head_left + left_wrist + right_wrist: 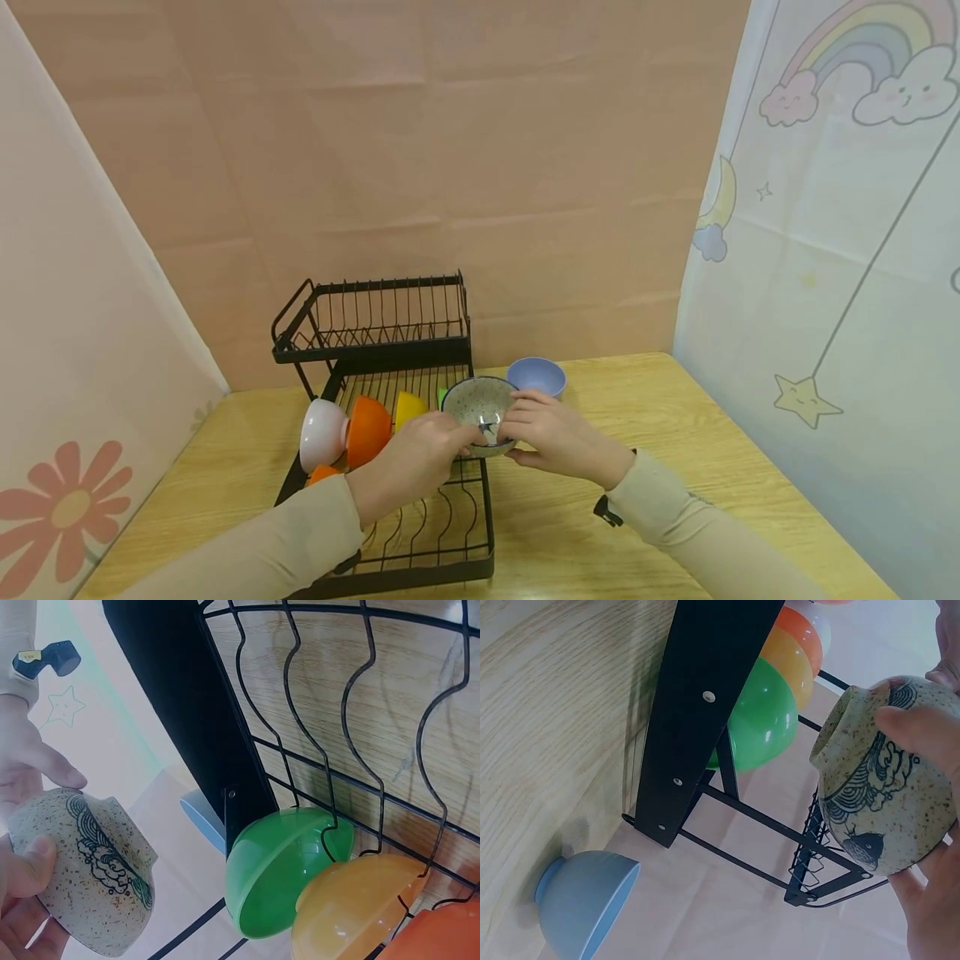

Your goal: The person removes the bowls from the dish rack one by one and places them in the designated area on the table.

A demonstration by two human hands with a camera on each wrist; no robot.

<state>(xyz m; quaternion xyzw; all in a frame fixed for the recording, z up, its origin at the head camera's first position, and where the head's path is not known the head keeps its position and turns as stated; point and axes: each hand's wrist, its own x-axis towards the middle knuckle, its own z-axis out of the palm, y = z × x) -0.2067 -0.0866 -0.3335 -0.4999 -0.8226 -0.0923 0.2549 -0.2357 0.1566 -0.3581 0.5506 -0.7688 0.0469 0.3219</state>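
A speckled ceramic bowl (480, 400) with a dark rim and a dark wave and fish pattern is held up between both hands. My left hand (427, 450) grips its near left side, fingers over the rim. On the right side my right hand (551, 433) pinches the rim, its thumb on the outer wall (885, 772). The bowl is above the right edge of a black dish rack (491, 517). In the rack, bowls stand on edge: white (321, 433), orange (367, 429), yellow (408, 407) and green (289, 870), the last mostly hidden in the head view.
A blue bowl (536, 377) stands on the wooden table (622, 417), right of the rack. The rack's upper tier (375, 317) rises at the back. Another orange piece (322, 473) shows beside the left forearm. Cloth walls (525, 167) enclose the table.
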